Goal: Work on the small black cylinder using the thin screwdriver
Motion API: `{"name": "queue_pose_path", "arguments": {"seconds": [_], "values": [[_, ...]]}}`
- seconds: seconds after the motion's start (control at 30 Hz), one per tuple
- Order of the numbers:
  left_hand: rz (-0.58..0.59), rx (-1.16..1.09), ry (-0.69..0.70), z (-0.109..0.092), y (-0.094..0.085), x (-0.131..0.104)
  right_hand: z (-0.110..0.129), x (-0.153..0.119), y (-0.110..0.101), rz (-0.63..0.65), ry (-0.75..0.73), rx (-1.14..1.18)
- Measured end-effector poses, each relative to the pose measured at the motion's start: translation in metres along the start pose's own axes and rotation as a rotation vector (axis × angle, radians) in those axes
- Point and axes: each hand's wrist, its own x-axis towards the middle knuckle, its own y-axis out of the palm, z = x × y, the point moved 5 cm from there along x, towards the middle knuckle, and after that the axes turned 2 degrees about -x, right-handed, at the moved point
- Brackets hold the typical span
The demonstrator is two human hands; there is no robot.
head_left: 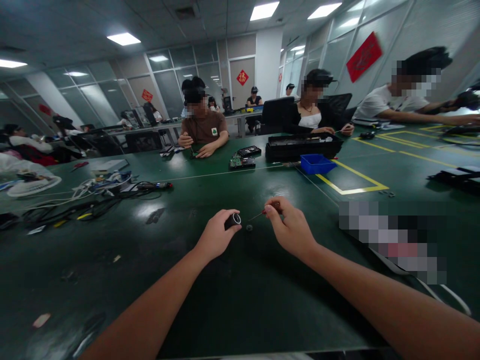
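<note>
Fingers of my left hand [217,232] are wrapped round a small black cylinder [233,220] with a light ring at its end, which faces right. My right hand [288,227] grips a screwdriver [263,212] by its reddish handle. Its thin shaft points left toward the cylinder, and the tip appears a little apart from it. Just below the shaft, a small round grey piece [249,228] lies on the green table [232,310] between my hands. What exactly the cylinder is, I cannot make out.
Tangled cables [101,192] cover the left side of the table. Ahead lie a circuit board [242,163], a blue bin [317,163] and a long black case [302,146]. Several people sit across the table and beyond. A blurred-out object with a white cord [455,297] is at right.
</note>
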Motion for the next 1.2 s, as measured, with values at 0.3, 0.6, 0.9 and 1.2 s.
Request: {"name": "queue_pose_path", "arguments": {"seconds": [0.3, 0.6, 0.9, 1.2], "values": [[-0.001, -0.06, -0.12, -0.004, -0.008, 0.002, 0.005, 0.001, -0.008, -0.056, -0.014, 0.021], [0.305, 0.456, 0.062, -0.017, 0.024, 0.019, 0.001, 0.001, -0.011, -0.122, -0.052, 0.007], [0.358, 0.562, 0.122, -0.021, 0.033, 0.024, 0.0, 0.002, -0.011, -0.101, -0.039, 0.006], [0.152, 0.055, -0.039, 0.005, -0.009, 0.03, 0.001, 0.002, -0.012, -0.081, -0.048, 0.014]]}}
